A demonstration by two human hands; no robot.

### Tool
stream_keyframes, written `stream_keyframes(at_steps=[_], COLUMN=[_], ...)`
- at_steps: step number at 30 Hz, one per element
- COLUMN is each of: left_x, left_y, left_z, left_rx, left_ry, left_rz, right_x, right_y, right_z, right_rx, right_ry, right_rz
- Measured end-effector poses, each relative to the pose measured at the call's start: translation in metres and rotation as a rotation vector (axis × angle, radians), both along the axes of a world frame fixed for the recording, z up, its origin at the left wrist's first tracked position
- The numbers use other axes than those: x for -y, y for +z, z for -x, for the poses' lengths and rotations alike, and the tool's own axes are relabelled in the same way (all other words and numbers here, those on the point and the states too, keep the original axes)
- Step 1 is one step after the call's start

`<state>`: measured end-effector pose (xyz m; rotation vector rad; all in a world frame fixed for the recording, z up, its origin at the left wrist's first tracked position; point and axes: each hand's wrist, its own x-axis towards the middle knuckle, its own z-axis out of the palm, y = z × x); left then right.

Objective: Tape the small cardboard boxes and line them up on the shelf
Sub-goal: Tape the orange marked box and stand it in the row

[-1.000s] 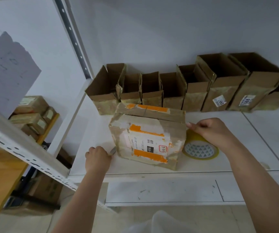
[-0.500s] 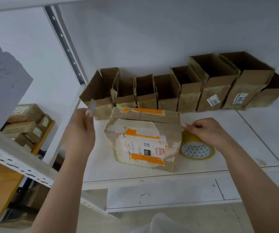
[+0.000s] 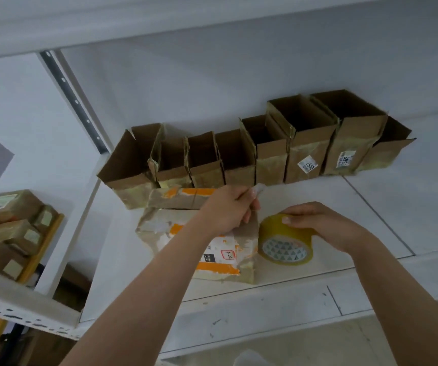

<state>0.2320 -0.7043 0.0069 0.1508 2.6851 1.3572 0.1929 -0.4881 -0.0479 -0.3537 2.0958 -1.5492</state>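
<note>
Box [image 3: 186, 233] lies under left hand [image 3: 228, 210] pinching a tape scrap; right hand [image 3: 315, 223] grips tape roll [image 3: 283, 244].

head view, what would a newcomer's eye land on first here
Probably the two hands at mid-shelf: the right hand grips a yellow tape roll, and the left hand pinches a small pale object above a battered box with orange tape. Behind them, a row of open cardboard boxes lines the white shelf against the wall.
</note>
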Motion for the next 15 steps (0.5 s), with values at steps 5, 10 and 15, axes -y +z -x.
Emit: stream_keyframes(at_steps=[5, 10, 15], left_x=[-0.001, -0.003, -0.012], left_y=[-0.01, -0.01, 0.014], left_z=[0.003, 0.003, 0.006], left_rx=[-0.114, -0.08, 0.024], left_ry=[0.012, 0.004, -0.166], left_rz=[0.136, 0.239, 0.563], right_x=[0.003, 0.001, -0.008], right_y=[-0.009, -0.025, -0.016], right_z=[0.007, 0.011, 0.004], right_rx=[-0.056, -0.134, -0.125], right_ry=[-0.014, 0.058, 0.007], right_rz=[-0.089, -0.365, -0.123])
